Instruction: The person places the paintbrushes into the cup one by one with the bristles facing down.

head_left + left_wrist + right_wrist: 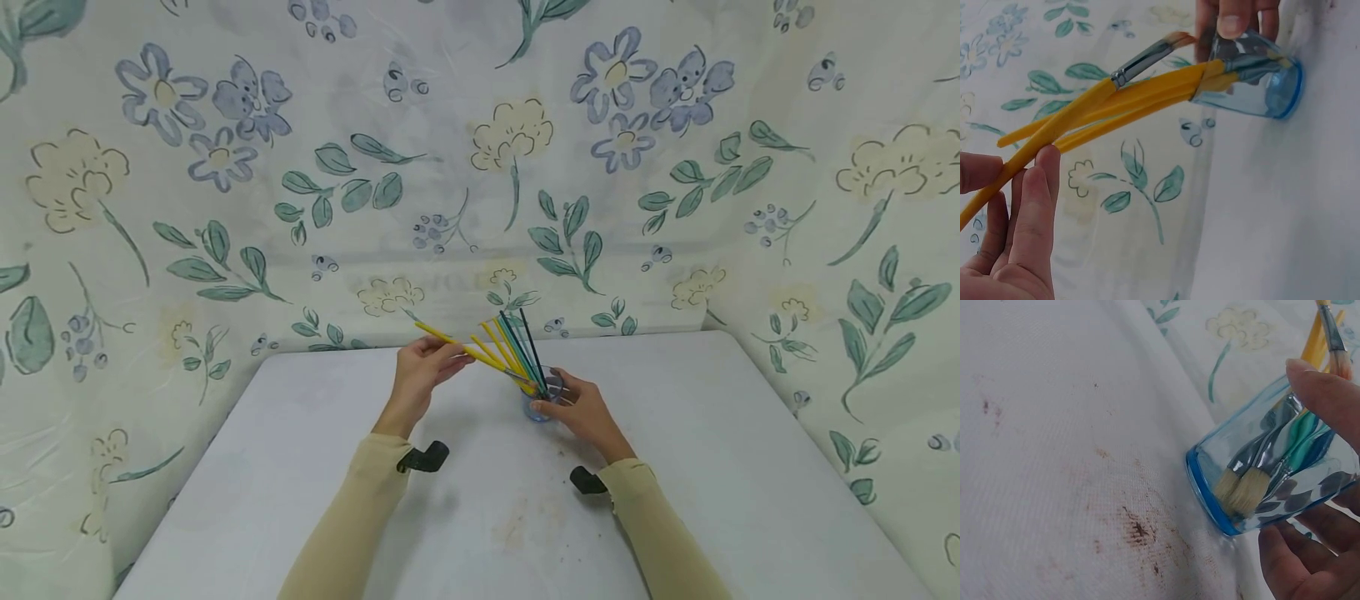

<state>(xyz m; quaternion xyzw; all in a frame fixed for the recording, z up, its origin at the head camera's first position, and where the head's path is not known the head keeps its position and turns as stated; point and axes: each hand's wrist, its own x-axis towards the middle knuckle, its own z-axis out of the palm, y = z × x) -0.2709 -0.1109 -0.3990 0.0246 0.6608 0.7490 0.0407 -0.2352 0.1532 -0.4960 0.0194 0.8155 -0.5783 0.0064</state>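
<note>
My left hand pinches a yellow-handled paintbrush between thumb and fingers. The brush's reddish-brown bristles point at the mouth of a clear blue glass, overlapping its rim in the left wrist view. My right hand grips that glass around its side and holds it tilted, mouth toward the left hand. Inside stand several paintbrushes, bristles down, with yellow handles, teal handles and black handles. Pale bristles show through the glass near its blue base in the right wrist view.
A white-covered table lies under both hands, with brown stains near the right hand. Behind it hangs a flower-patterned sheet. Each wrist wears a black mount.
</note>
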